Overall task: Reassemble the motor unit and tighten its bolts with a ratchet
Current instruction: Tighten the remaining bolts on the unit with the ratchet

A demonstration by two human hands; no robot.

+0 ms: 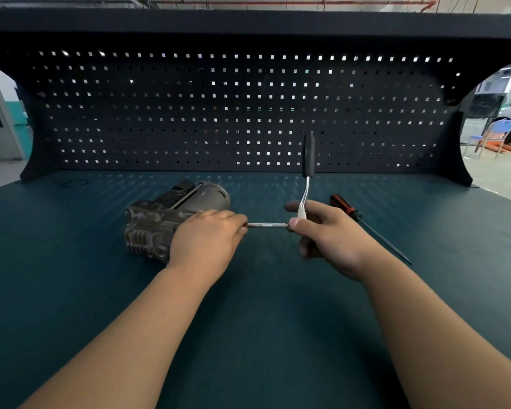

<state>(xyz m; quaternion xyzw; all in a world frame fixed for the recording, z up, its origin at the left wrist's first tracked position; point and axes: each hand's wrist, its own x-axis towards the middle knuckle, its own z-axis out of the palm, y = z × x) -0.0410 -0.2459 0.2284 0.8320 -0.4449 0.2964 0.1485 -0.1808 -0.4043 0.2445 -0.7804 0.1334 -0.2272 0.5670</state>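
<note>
The grey motor unit [163, 222] lies on its side on the green bench top, left of centre, its round motor can pointing to the back right. My left hand [207, 240] lies over the unit's right end, its fingers curled round the near end of a thin chrome extension bar [266, 224]. The bar runs level to the right into the head of the ratchet [306, 184]. My right hand [328, 234] grips the ratchet's head, thumb on the joint. The ratchet's black handle stands up toward the pegboard. The bolt and socket are hidden under my left hand.
A screwdriver [363, 222] with an orange and black handle lies on the bench top [278, 305] just right of my right hand, its long shaft pointing to the front right. A dark pegboard [219, 113] closes the back of the bench under an overhead shelf.
</note>
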